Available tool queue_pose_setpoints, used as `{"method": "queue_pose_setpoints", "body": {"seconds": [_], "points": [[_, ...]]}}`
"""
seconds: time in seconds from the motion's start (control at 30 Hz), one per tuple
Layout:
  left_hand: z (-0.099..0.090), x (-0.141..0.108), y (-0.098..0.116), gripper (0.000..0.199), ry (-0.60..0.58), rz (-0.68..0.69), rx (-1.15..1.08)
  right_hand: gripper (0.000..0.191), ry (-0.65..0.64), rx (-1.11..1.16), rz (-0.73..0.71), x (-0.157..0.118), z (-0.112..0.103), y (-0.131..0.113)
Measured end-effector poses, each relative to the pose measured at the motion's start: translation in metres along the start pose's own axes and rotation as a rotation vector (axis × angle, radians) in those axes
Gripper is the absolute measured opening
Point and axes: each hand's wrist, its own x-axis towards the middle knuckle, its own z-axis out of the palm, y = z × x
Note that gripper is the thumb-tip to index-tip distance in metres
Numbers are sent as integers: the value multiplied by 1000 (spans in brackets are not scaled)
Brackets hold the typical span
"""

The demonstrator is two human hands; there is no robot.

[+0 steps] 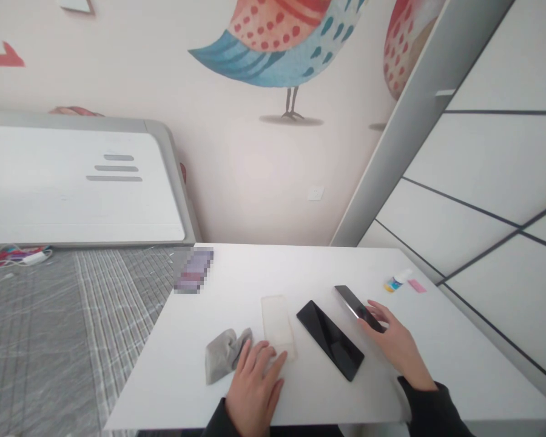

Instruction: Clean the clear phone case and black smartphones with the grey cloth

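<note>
We have the left hand (pixel 255 388) open, palm down, fingers over the near end of a clear film sheet (pixel 276 321), grey cloth (pixel 225 355) just beside it. Right hand (pixel 398 346) is on the near end of a dark phone (pixel 352 303); can't tell if gripping. Black phone (pixel 330 340) lies flat between the hands. Small bottle (pixel 398 280) and pink pad (pixel 417 286) sit near the bench's (pixel 459 346) far right edge; pixelated item (pixel 193 270) at far left corner.

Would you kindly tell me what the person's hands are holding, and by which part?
The right hand holds a dark smartphone by its near end; the left hand only seems to rest on a clear phone case.
</note>
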Motion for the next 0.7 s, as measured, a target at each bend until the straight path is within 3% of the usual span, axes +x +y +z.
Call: {"method": "queue_pose_setpoints", "body": {"seconds": [0.13, 0.27, 0.37, 0.53, 0.7], "points": [[11, -19, 3, 43, 44, 72, -76, 65, -103, 264, 14, -42, 5, -23], [14, -23, 9, 38, 121, 40, -192, 57, -234, 239, -106, -96, 34, -58], [5, -19, 13, 36, 174, 61, -231, 49, -288, 184, -233, -122, 56, -77], [-16, -11, 12, 32, 63, 131, -246, 41, -216, -41, -378, -134, 76, -91], [-17, -10, 17, 32, 119, 107, -267, 46, -162, -239, -378, -134, 91, -99]]}}
